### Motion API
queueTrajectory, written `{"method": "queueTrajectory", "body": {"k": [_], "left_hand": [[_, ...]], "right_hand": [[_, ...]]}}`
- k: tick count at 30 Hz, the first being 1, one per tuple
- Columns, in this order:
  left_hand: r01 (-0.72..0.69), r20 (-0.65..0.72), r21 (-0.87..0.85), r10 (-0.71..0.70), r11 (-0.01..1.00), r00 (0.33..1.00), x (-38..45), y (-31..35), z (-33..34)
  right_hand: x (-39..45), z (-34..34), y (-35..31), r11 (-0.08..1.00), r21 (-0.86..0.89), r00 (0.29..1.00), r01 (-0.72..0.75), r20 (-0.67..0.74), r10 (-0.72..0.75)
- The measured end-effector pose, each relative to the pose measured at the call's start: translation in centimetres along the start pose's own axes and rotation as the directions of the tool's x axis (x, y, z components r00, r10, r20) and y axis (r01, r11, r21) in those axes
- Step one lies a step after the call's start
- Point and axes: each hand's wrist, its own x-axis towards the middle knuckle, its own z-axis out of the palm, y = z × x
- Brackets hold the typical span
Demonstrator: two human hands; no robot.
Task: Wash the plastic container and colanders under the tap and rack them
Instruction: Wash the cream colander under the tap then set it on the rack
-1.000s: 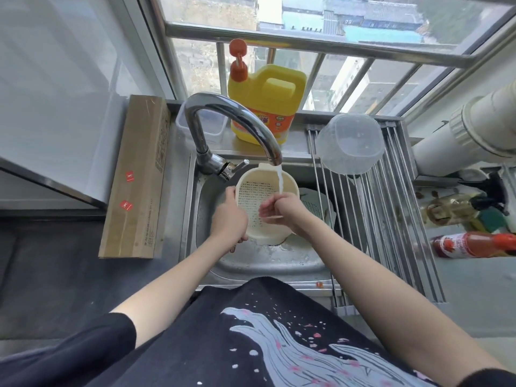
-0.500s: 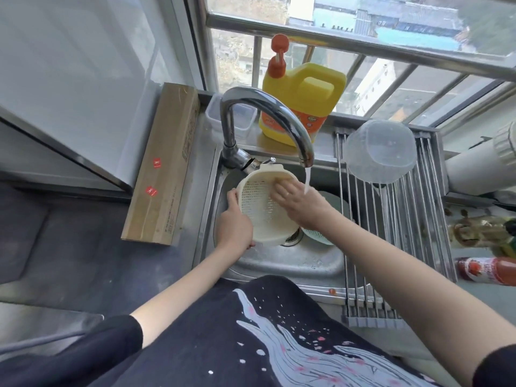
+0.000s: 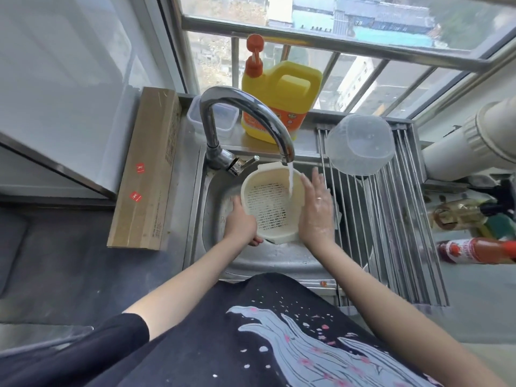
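Left hand [image 3: 240, 223]: your fingers curl under the colander [image 3: 272, 203], mostly hidden.
Sauce bottle [image 3: 474, 250]: its cap end is cut off by the right edge.
Jug label [image 3: 272, 118]: print too blurred to read; tap [image 3: 251, 118] covers part.

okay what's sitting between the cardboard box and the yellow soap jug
A small clear lidded tub, with the tap's neck rising in front of it, in the head view.

From where I'm watching: colander [image 3: 269, 203] sits over the sink [image 3: 268, 256] under the tap [image 3: 245, 118], left hand [image 3: 240, 223] and right hand [image 3: 317, 209] either side. Rack [image 3: 391, 233] lies right, plastic container [image 3: 360, 143] upside down on it; detergent jug [image 3: 282, 99] stands behind.
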Motion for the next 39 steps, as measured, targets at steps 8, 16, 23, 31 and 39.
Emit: {"method": "queueTrajectory", "body": {"k": [8,16,23,31,39], "left_hand": [[0.025,0.219,0.105,-0.048,0.994,0.975,1.8,-0.1,-0.3],[-0.050,0.300,0.102,0.018,0.994,0.954,-0.6,0.9,3.0],[-0.155,0.182,0.234,0.114,0.960,0.977,-0.4,1.5,2.8],[-0.012,0.180,0.094,-0.005,0.995,0.984,0.2,2.3,1.7],[-0.150,-0.075,0.010,0.150,0.989,0.986,-0.6,2.6,-0.8]], "right_hand": [[2.7,-2.7,-1.6,0.899,-0.270,0.860,0.344,0.474,-0.187],[6.4,0.7,-6.3,-0.055,0.554,0.335,-0.831,0.577,0.745],[7.4,-0.4,-8.5,0.936,-0.159,0.794,-0.313,0.497,0.350],[6.7,-1.4,-3.7,0.980,0.012,0.796,-0.198,0.586,0.153],[5.9,-2.3,-2.0,0.762,-0.449,0.815,0.467,0.553,-0.173]]}}
